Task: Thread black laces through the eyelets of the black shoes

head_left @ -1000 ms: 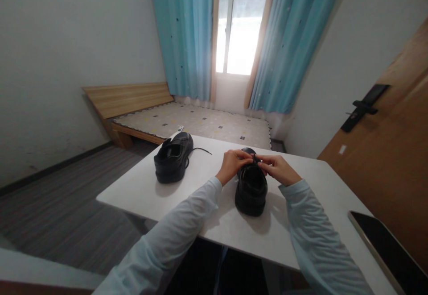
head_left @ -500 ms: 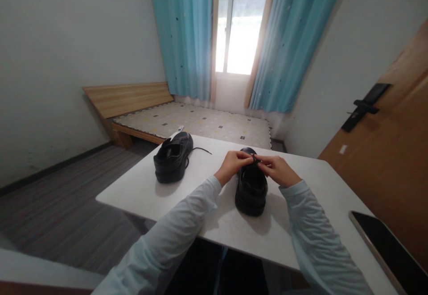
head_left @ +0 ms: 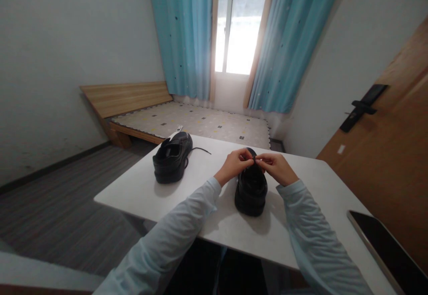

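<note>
A black shoe stands on the white table in front of me, its heel towards me. Above its tongue, my left hand pinches the dark shoelace from the left. My right hand pinches the same lace from the right, the fingertips of both hands nearly meeting. The fingers hide most of the lacing and part of the toe. Further left rests a second black shoe, upright, with a loose lace trailing onto the table.
A phone-like dark slab lies at the right edge of the white table. Beyond the table is a low bed below a window with blue curtains. A wooden door stands at the right.
My fingertips have drawn slightly closer together over the lace, with the right hand shifting a little left. The shoes have stayed in place on the table.
</note>
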The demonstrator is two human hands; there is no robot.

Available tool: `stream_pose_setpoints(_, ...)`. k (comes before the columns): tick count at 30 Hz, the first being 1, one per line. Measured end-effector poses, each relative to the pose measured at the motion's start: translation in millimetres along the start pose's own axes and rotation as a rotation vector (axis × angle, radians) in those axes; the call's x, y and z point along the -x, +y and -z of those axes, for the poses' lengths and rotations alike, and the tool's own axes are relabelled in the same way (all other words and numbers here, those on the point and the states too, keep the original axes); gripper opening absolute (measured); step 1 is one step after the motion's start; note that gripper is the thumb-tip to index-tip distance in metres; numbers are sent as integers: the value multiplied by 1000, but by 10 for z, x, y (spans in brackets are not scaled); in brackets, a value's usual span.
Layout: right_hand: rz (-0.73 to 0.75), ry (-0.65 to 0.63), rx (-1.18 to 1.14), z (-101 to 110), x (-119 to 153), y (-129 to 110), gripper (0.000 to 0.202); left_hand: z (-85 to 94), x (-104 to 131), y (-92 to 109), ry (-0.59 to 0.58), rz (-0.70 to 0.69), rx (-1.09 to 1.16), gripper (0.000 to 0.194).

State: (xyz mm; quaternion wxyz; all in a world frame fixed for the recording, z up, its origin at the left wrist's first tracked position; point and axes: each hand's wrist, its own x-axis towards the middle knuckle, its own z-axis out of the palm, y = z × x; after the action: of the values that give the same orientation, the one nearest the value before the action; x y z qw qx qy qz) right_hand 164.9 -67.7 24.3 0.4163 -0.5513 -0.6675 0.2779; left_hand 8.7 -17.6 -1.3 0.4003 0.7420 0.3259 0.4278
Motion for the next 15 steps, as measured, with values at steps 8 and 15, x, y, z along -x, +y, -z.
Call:
stream_pose_setpoints(8, -22, 30, -43, -10, -8, 13, 33, 53, 23, 57, -27, -110, -125, 6)
stream_pose_setpoints(15, 23, 57, -18, -21, -33, 40, 27, 75, 2, 23, -62, -117, -94, 6)
